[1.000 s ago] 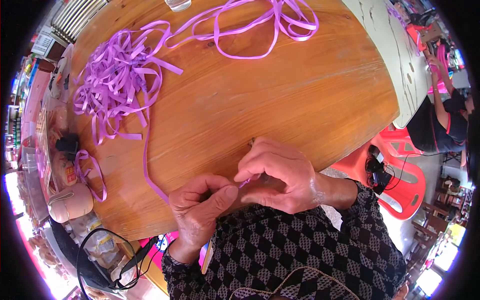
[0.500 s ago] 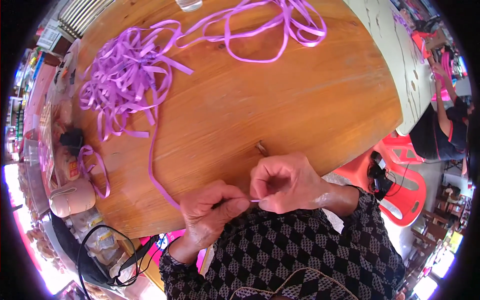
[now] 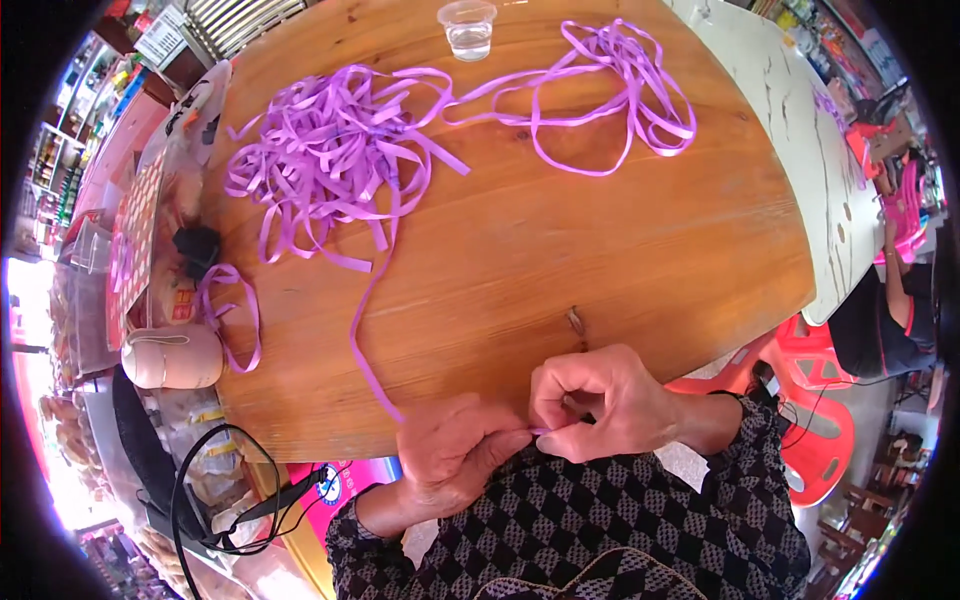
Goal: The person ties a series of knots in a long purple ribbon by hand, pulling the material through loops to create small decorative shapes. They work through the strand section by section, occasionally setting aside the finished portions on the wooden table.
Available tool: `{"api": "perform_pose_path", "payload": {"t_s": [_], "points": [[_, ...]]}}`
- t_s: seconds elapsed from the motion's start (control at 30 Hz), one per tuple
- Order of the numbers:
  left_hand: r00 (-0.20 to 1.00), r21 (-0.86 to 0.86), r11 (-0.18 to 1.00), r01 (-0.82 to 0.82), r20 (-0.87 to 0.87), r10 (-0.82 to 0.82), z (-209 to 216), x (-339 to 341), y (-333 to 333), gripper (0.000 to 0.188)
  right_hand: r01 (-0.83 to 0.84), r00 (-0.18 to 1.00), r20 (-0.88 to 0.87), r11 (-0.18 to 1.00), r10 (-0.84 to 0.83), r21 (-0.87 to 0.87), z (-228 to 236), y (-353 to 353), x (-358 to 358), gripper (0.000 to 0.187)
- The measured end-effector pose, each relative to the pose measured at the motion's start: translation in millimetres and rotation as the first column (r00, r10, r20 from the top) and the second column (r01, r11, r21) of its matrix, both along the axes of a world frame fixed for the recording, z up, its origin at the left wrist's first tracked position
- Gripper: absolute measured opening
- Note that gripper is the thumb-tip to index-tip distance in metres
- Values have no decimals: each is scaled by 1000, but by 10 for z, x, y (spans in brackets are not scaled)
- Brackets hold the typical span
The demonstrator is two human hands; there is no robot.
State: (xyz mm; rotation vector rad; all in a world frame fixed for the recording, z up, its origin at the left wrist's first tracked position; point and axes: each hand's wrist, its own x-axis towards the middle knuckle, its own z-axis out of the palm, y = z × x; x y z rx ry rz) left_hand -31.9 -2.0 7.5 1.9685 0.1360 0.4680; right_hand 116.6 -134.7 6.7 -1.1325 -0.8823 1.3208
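Note:
A long purple ribbon (image 3: 361, 350) runs from a tangled heap of the same ribbon (image 3: 325, 150) down to the table's near edge and into my left hand (image 3: 455, 450). That hand is closed, thumb and forefinger pinched together. Close beside it, my right hand (image 3: 605, 405) also pinches, its fingers curled. A tiny bit of ribbon shows between the two sets of fingertips. What lies inside the fingers is hidden. Both hands are held over the near edge of the wooden table (image 3: 480, 260), in front of my checked sleeves.
Loose ribbon loops (image 3: 640, 95) lie at the far right, near a clear plastic cup (image 3: 470, 35). On the left are a small ribbon loop (image 3: 250, 320) and a pale pink round container (image 3: 172, 357). Red plastic stools (image 3: 820, 450) and a seated person (image 3: 880, 310) are at right.
The view has shifted, so the table and ribbons sit lower and farther right, and the cup shows more fully. Both hands keep their pinch, close together.

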Motion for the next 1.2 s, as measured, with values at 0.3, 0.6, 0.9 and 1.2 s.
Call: {"api": "perform_pose_path", "payload": {"t_s": [0.3, 0.6, 0.9, 1.2], "points": [[888, -360, 849, -387, 100, 448, 32, -433, 67, 13, 61, 997, -52, 995, -57, 74, 151, 169, 99, 20], [758, -410, 904, -118, 551, 349, 509, -539, 249, 21, -393, 708, 699, 768, -98, 506, -13, 842, -217, 22], [548, -303, 552, -777, 107, 830, -53, -789, 976, 10, 116, 519, 752, 905, -407, 410, 41, 421, 987, 16], [620, 542, 499, -676, 53, 783, -311, -711, 1354, 26, 342, 757, 551, 931, -352, 125, -133, 46, 1204, 11]]}}
